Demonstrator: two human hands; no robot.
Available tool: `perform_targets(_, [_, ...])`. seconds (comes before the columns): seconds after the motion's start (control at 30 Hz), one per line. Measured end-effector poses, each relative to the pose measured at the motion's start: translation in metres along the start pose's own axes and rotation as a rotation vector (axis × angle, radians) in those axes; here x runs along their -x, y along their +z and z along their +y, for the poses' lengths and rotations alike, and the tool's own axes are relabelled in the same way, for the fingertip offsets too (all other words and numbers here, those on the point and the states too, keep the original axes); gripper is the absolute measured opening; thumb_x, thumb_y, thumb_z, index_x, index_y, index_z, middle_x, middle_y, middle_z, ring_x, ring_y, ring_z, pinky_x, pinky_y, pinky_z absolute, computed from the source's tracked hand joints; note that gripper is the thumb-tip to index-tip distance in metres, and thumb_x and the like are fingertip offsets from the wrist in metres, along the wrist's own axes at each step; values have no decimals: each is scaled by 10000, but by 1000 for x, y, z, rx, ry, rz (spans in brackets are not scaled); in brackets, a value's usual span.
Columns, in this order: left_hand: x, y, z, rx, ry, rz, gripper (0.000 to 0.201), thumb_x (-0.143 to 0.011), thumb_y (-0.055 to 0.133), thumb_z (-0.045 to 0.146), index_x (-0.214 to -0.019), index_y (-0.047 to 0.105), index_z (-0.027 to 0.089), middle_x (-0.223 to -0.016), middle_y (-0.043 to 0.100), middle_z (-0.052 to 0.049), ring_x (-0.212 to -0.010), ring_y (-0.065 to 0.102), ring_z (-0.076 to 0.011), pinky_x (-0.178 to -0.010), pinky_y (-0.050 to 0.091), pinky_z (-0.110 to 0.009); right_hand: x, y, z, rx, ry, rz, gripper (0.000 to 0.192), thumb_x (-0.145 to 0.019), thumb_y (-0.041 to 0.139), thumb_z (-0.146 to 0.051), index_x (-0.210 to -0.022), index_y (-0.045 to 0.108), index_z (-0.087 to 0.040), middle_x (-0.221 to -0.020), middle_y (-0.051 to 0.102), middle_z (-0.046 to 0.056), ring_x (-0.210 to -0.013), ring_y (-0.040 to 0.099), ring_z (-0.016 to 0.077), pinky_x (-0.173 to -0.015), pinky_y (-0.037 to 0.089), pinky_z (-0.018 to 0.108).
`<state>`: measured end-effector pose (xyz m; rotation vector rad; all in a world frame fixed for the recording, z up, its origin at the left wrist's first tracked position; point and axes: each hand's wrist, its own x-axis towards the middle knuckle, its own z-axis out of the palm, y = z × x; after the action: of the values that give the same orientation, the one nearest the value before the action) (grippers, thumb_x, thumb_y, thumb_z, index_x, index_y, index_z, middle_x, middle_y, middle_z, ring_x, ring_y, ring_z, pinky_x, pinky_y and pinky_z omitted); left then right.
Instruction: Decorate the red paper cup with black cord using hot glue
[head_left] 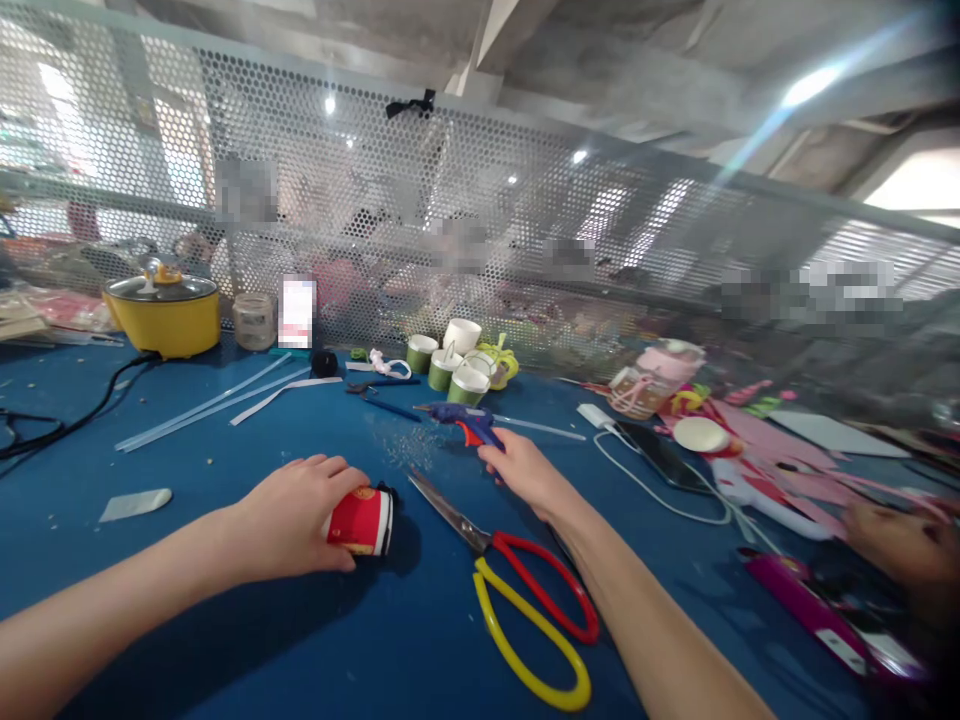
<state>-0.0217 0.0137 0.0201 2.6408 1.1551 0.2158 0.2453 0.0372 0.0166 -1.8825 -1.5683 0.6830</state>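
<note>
In the head view, my left hand [304, 515] is wrapped round a red paper cup [358, 520] that lies on its side, its white and black rim facing right. My right hand [525, 470] grips the handle of a blue hot glue gun [474, 420] with a red-orange trigger; its nozzle points left. Between my arms lie scissors [480, 540] with one red and one yellow handle loop, blades towards the far left. A glue stick [540, 428] extends behind the gun. Thin strands of glue [412, 442] are on the table below the nozzle.
Several green and white cups [446, 365] stand at the back. Pliers [382, 395] and long glue sticks [202, 412] lie left of them. A yellow electric pot [166, 312] stands back left. On the right are a phone [660, 455], a cable, pink sheets and another person's hand [900, 540].
</note>
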Motion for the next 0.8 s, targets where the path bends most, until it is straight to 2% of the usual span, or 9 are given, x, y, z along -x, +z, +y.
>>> perform_targets(0.07, [-1,-3,-2,33,1,21,547,-606,649,384,-1109,518,215,-1058,574,-88,-948,541,-284,-812,418,-407,6,-4,-6,-109,-12,-15,97,-740,429,-200,-724,510,-148,-573,488,-16,-513,488,96,-452,379,190])
perform_targets(0.23, [-3,-10,-6,168,33,62,559,-641,623,433,-1142,495,222,-1067,559,-79,-925,552,-240,-810,425,-356,18,-7,-16,-368,-19,-36,275,-761,476,-415,-724,504,-144,-654,505,-1,-531,489,79,-470,393,193])
perform_targets(0.3, [-3,-9,-8,217,41,87,574,-647,617,447,-1158,482,224,-1068,544,-78,-905,556,-228,-792,437,-341,23,-7,-17,-489,-8,-98,300,-710,553,-443,-716,509,-147,-623,512,-14,-523,494,81,-479,401,202])
perform_targets(0.4, [-2,-2,-11,277,37,112,585,-653,618,441,-1178,465,233,-1088,515,-78,-902,556,-218,-784,450,-326,32,-6,-19,-583,-8,-259,245,-682,610,-372,-731,543,-141,-623,571,1,-551,534,98,-525,431,225])
perform_targets(0.47, [-1,4,-13,306,29,118,592,-654,621,431,-1187,458,230,-1106,498,-81,-920,549,-219,-798,449,-324,39,-5,-21,-600,-14,-360,218,-701,599,-331,-776,581,-127,-618,593,14,-531,534,96,-510,425,221])
perform_targets(0.57, [-1,12,-17,333,21,129,590,-657,625,410,-1185,460,209,-1115,488,-90,-951,532,-224,-826,441,-328,49,-3,-22,-579,-48,-462,225,-747,552,-302,-868,606,-120,-498,542,-19,-430,458,74,-433,365,199])
perform_targets(0.7, [-1,16,-20,327,7,166,566,-659,628,386,-1174,469,214,-1113,493,-88,-965,520,-227,-841,430,-337,56,0,-20,-461,-127,-477,166,-767,539,-291,-772,604,-138,-420,461,-50,-421,421,76,-473,383,217])
perform_targets(0.8, [-1,16,-22,299,6,150,576,-659,628,390,-1183,464,215,-1118,495,-87,-965,522,-223,-843,424,-330,59,2,-18,-327,-131,-437,174,-753,556,-318,-687,571,-158,-422,444,-53,-406,411,80,-456,388,222])
